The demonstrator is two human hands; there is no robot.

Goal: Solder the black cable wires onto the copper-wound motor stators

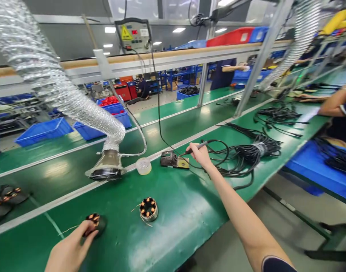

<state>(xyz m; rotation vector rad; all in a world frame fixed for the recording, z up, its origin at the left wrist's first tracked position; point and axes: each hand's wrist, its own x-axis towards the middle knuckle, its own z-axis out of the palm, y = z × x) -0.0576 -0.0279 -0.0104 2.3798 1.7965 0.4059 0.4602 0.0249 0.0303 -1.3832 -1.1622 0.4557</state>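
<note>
While your left fingers (87,228) grip a coil ring (101,224), your right fingers (193,147) clasp a soldering iron (202,144). Second ring (152,215): on table (167,238).

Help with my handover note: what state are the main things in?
Left ring, held in left hand
Right ring, resting on bench, wire ends loose
Iron, held in right hand; whether hot, can't tell
Display, lit red
Cable bundle, tied
Hose, bent at its lower end
Bin by hose, holding red parts
</note>
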